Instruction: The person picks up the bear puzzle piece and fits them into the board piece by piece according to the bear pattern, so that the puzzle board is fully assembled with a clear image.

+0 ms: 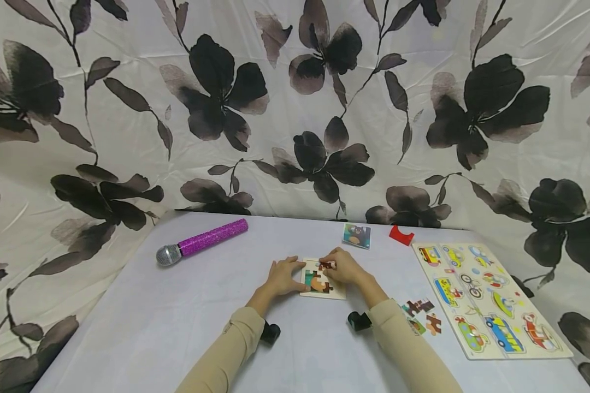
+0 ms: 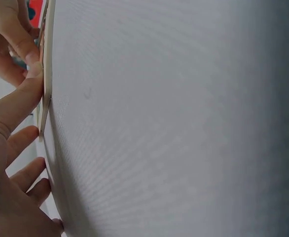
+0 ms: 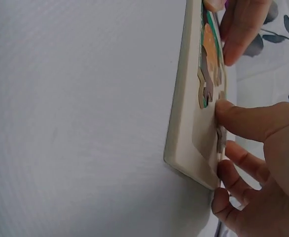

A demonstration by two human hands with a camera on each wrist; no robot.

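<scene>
Now the left hand is bracing the board with spread fingers, the right hand is pinching a piece at its far side, the board lying flat on the table.

The pale, rectangular wooden tray lay flat, its fitted pieces, orange, teal and brown, interlocked towards eight o'clock, bare wood showing towards four. A dark brown piece sat at the tray's one o'clock, pinched in the right hand. Loose pieces, brown, orange and green, lay apart at four o'clock.
</scene>
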